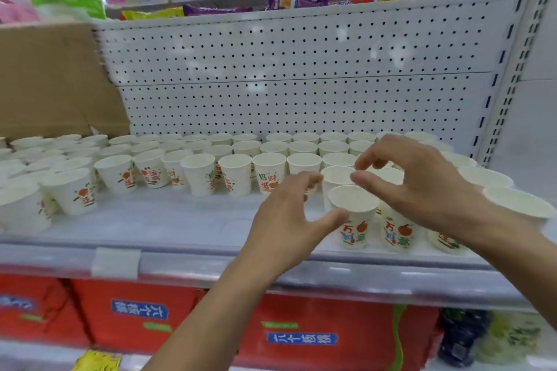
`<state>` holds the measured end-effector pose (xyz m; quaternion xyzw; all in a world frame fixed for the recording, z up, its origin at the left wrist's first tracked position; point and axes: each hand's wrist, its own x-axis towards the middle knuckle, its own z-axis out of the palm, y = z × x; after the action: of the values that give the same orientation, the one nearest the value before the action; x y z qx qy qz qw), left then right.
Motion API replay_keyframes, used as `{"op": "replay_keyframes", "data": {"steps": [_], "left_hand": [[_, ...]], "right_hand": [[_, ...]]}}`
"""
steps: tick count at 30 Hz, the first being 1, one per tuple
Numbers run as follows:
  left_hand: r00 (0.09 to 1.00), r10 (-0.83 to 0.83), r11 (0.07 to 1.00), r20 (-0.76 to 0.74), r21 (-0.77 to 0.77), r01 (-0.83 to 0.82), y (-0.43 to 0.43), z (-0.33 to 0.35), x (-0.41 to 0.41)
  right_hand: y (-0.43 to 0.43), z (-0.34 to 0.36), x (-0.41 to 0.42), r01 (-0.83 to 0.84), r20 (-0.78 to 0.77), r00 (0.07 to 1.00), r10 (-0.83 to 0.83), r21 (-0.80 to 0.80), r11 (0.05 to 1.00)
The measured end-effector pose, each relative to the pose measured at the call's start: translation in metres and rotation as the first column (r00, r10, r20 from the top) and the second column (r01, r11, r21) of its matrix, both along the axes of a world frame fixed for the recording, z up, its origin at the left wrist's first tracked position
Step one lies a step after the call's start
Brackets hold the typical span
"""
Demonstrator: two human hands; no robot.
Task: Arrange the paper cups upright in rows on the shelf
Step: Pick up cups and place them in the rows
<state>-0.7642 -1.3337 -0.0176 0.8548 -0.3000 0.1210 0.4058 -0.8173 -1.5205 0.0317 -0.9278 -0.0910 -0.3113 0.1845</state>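
Observation:
White paper cups with red and green print stand upright in rows [235, 175] along the back of the white shelf [168, 220]. At the right front stands a single cup [355, 229], beside another printed cup [398, 232]. My left hand [286, 220] is spread beside that front cup, with the thumb touching its left wall and the fingers reaching toward the cups behind. My right hand [422, 187] hovers just above the cups at the right, its fingers loosely bent and holding nothing.
A brown cardboard box [51, 78] stands at the shelf's back left. A white pegboard [286, 69] closes off the back. Bare shelf surface lies in front of the left rows. Red boxes [135, 310] fill the shelf below, and snack packs sit above.

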Motion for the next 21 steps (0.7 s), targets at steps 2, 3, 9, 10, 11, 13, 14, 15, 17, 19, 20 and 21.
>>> {"op": "replay_keyframes", "data": {"steps": [2,3,9,10,11,13,14,15,17,19,20,21], "left_hand": [[1.0,0.0,0.999,0.027,-0.038,0.001,0.027,-0.006,0.0],[0.999,0.011,0.999,0.045,-0.047,-0.009,0.043,-0.008,0.002],[0.968,0.239,0.961,0.08,-0.165,-0.223,0.167,-0.026,0.028],[0.954,0.289,0.945,0.086,-0.186,-0.269,0.189,-0.029,0.033],[0.936,0.339,0.926,0.093,-0.206,-0.315,0.212,-0.032,0.038],[0.886,0.448,0.879,0.121,-0.242,-0.411,0.259,-0.037,0.05],[0.85,0.508,0.848,0.143,-0.254,-0.464,0.283,-0.038,0.057],[0.809,0.566,0.814,0.162,-0.264,-0.517,0.307,-0.039,0.064],[0.733,0.661,0.743,0.159,-0.275,-0.61,0.349,-0.037,0.079],[0.691,0.715,0.692,0.105,-0.244,-0.679,0.379,-0.033,0.092],[0.694,0.715,0.693,0.08,-0.212,-0.689,0.389,-0.031,0.098],[0.709,0.703,0.706,0.064,-0.185,-0.684,0.396,-0.03,0.104]], "right_hand": [[0.032,-0.011,0.012,-0.137,0.08,0.988,0.131,0.074,0.988],[0.05,-0.017,0.019,-0.191,0.1,0.978,0.182,0.089,0.978],[0.17,-0.052,0.076,-0.39,0.016,0.918,0.397,0.226,0.892],[0.192,-0.056,0.087,-0.415,-0.022,0.901,0.433,0.248,0.876],[0.214,-0.059,0.1,-0.438,-0.057,0.881,0.469,0.276,0.856],[0.257,-0.061,0.123,-0.464,-0.121,0.839,0.53,0.347,0.815],[0.278,-0.06,0.134,-0.464,-0.146,0.824,0.548,0.382,0.799],[0.298,-0.058,0.146,-0.458,-0.16,0.815,0.556,0.411,0.788],[0.334,-0.054,0.17,-0.424,-0.172,0.82,0.546,0.459,0.781],[0.365,-0.049,0.194,-0.378,-0.184,0.837,0.515,0.486,0.788],[0.379,-0.047,0.205,-0.358,-0.195,0.843,0.501,0.492,0.794],[0.391,-0.046,0.215,-0.344,-0.21,0.845,0.492,0.492,0.8]]}}
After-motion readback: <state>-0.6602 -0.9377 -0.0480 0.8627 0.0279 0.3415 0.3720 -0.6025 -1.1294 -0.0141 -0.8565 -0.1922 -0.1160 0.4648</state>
